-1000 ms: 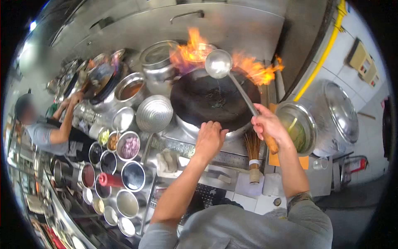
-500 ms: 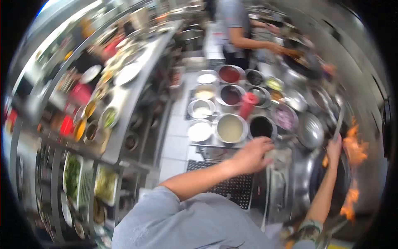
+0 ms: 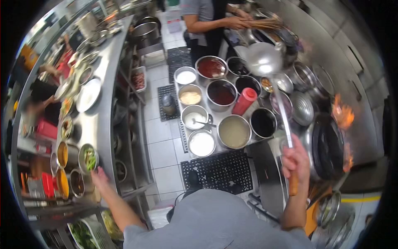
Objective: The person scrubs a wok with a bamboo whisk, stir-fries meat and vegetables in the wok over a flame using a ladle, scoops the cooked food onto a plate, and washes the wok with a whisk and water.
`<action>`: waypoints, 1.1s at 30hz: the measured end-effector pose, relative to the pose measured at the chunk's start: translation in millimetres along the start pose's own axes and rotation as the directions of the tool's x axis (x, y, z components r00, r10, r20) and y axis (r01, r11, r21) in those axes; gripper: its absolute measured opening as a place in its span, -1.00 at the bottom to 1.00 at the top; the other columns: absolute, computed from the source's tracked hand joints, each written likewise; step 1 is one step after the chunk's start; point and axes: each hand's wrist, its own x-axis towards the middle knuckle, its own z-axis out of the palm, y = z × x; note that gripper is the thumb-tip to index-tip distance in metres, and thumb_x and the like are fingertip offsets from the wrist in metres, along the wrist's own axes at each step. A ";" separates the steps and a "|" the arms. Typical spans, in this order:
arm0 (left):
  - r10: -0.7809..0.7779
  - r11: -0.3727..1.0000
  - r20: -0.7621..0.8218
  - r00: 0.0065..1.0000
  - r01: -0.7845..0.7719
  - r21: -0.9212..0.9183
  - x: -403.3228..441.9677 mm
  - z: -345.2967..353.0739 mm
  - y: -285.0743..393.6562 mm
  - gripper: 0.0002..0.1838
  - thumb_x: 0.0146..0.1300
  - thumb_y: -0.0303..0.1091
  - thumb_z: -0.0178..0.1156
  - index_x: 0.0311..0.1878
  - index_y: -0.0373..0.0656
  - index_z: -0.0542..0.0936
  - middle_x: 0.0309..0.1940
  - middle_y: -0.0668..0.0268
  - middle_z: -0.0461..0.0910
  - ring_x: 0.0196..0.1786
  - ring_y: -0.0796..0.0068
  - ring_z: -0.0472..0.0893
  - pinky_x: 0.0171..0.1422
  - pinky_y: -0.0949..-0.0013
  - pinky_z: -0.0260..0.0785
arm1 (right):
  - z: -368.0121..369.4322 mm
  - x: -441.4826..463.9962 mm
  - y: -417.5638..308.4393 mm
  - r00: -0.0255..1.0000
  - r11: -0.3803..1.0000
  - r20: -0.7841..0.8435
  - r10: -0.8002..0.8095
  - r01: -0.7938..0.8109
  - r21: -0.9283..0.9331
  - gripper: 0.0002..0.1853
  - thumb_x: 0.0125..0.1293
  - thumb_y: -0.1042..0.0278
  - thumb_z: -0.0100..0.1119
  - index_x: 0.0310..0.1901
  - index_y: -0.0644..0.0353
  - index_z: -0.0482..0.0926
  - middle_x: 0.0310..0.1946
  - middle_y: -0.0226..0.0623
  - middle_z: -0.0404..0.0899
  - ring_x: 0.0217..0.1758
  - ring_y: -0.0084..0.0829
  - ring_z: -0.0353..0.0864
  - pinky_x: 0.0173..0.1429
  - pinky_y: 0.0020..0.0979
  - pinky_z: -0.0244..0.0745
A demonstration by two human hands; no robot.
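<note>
My right hand [image 3: 296, 162] is closed round the wooden-ended handle of a wok ladle [image 3: 265, 58]. The ladle's big round metal bowl is raised over the far side of the sauce pots. On the left, my left hand [image 3: 100, 178] reaches to the steel counter, its fingers at the near rim of a metal bowl of cut green vegetables [image 3: 88, 158]; the grip is partly hidden. Yellow-orange sauce containers [image 3: 62, 186] stand beside that bowl. To the right, a dark wok [image 3: 328, 145] sits on the range with flames [image 3: 343, 111] at its edge.
Several sauce pots [image 3: 234, 132] and a red squeeze bottle [image 3: 245, 101] crowd the middle stand. A co-worker [image 3: 203, 25] holds a bundle of thin sticks [image 3: 265, 24] at the back. A black rubber mat [image 3: 217, 171] lies on the tiled floor. White plates [image 3: 88, 95] line the counter.
My view has turned left. My left hand has gone from beside the pots to the vegetable bowl on the left counter. My right hand has come away from the wok, raising the ladle.
</note>
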 end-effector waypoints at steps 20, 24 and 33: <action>-0.052 0.964 0.045 0.998 0.038 0.265 -82.2 125.5 -13.4 -0.87 0.35 -0.39 0.17 -0.13 -0.24 0.56 -0.28 0.31 0.63 -0.31 0.54 0.64 -0.21 0.52 0.62 | 64.6 33.1 99.6 0.981 0.797 -0.044 0.188 -0.179 -0.577 -0.29 0.40 0.50 0.04 0.55 0.21 0.08 -0.46 -0.38 0.46 -0.60 -0.58 0.46 -0.64 -0.45 0.42; -0.042 0.924 0.139 0.989 -0.015 0.382 -121.5 176.8 -19.8 -0.88 0.36 -0.39 0.16 -0.12 -0.22 0.55 -0.30 0.33 0.62 -0.32 0.51 0.63 -0.22 0.51 0.60 | 60.0 34.2 100.3 0.976 0.840 -0.038 0.215 -0.205 -0.503 -0.29 0.40 0.51 0.04 0.56 0.19 0.08 -0.46 -0.40 0.44 -0.61 -0.59 0.43 -0.65 -0.46 0.40; -0.130 0.874 0.519 0.845 -0.150 0.463 -219.3 342.9 -85.6 -0.93 0.33 -0.46 0.22 -0.18 -0.21 0.54 -0.33 0.33 0.60 -0.41 0.53 0.59 -0.30 0.49 0.54 | 29.7 14.4 73.5 0.939 0.899 0.268 0.216 -0.298 0.321 -0.32 0.43 0.51 0.01 0.55 0.15 0.08 -0.34 -0.34 0.34 -0.63 -0.72 0.26 -0.68 -0.54 0.41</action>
